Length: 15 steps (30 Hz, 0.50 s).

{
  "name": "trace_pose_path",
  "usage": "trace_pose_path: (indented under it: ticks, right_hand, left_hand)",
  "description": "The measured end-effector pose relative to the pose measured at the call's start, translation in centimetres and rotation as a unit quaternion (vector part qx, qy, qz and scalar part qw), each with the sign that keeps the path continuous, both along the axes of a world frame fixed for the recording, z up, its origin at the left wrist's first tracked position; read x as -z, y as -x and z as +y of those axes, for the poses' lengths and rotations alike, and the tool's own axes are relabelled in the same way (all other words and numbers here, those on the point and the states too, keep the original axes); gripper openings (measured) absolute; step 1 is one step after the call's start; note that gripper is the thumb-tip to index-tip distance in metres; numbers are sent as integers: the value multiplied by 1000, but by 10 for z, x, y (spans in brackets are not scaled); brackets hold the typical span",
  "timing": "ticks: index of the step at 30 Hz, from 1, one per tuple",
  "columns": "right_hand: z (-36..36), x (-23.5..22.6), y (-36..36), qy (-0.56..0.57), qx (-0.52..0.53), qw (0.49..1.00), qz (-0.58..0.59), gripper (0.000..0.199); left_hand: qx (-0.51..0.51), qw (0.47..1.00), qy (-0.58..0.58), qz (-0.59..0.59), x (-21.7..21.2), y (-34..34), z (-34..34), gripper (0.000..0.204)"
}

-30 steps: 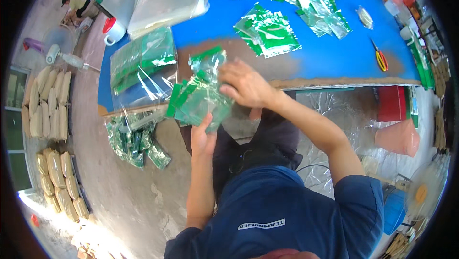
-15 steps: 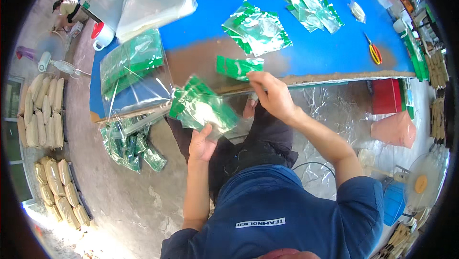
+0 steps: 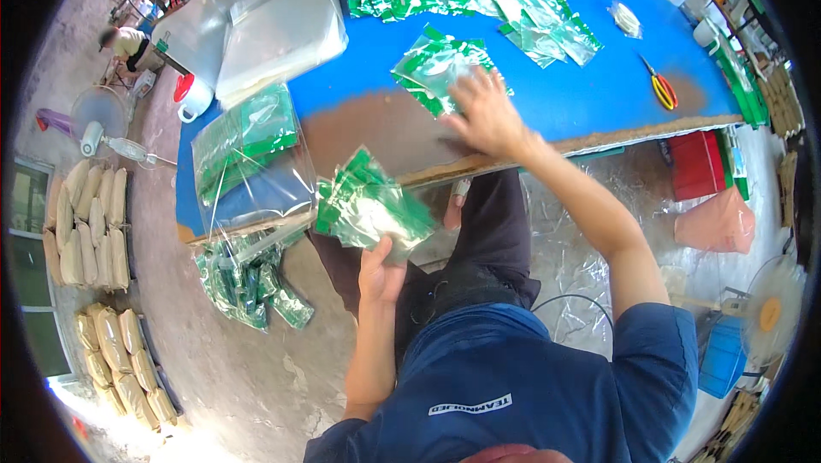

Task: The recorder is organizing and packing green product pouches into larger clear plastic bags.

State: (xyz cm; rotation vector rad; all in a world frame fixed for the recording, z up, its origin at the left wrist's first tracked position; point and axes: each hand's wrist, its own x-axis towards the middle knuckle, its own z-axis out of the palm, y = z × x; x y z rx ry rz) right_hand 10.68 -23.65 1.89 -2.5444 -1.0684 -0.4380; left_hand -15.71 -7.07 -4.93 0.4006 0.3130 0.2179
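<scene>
Green-and-clear packets [image 3: 369, 205], a fanned stack at frame centre, gripped by left hand [image 3: 381, 271]; right hand [image 3: 487, 112], fingers spread wide, rests flat on packet pile [image 3: 434, 65] on blue table [image 3: 581, 87].

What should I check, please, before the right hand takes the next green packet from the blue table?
1. Left hand holds the stack of green packets firmly: ok.
2. Right hand lies on the small pile of packets: ok.
3. Its fingers have only one packet: cannot tell.
4. Scissors lie away from both hands: ok.
5. Blue table has bare space near the pile: ok.
</scene>
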Motion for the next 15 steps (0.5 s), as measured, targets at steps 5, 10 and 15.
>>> trace_pose_path:
  ticks: [5, 10, 15]
  right_hand:
    - [9, 7, 68, -18, -250, 961, 115, 31]
    - [20, 1, 44, -104, 34, 993, -50, 43]
    - [4, 7, 71, -86, -111, 986, 89, 36]
  left_hand:
    - [-29, 998, -41, 40, -2, -25, -10, 49]
    - [-44, 998, -25, 47, -9, -37, -11, 51]
    - [-25, 997, -38, 70, -10, -37, -11, 48]
